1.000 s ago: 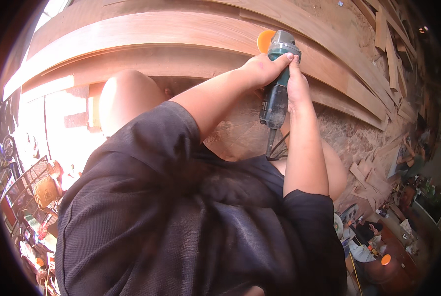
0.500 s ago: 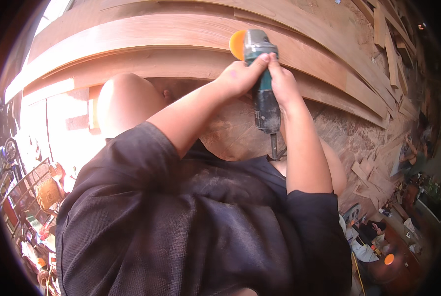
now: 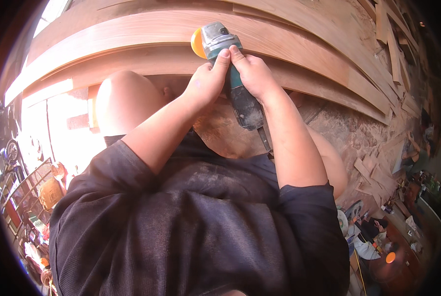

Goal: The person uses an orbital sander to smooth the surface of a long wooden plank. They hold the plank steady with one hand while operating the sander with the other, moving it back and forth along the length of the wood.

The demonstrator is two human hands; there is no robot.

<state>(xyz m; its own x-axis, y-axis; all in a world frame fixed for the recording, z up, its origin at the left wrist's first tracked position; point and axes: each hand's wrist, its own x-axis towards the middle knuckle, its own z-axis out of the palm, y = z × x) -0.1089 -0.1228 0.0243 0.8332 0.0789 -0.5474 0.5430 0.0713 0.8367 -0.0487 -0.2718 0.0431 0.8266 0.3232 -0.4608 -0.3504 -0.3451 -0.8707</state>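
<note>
Both of my hands are wrapped round one angle grinder (image 3: 245,104), dark green and black with a grey metal head and dust on its body. My left hand (image 3: 205,83) grips it from the left and my right hand (image 3: 254,74) from the right, thumbs close together behind the head. A yellow-orange disc (image 3: 198,43) shows at the left of the head, over the long wooden board (image 3: 146,30) in front of me. Whether the disc touches the wood I cannot tell. The cord leaves the grinder's rear end toward my lap.
More long planks (image 3: 324,37) lie beyond and to the right. Wood offcuts (image 3: 371,172) are scattered on the dusty floor at right, near several tools and a loose orange disc (image 3: 390,257). A metal rack (image 3: 20,197) stands at far left. Another person (image 3: 418,155) is at the far right.
The grinder has moved left along the board with both hands still on it. Its rear end now points more to the right.
</note>
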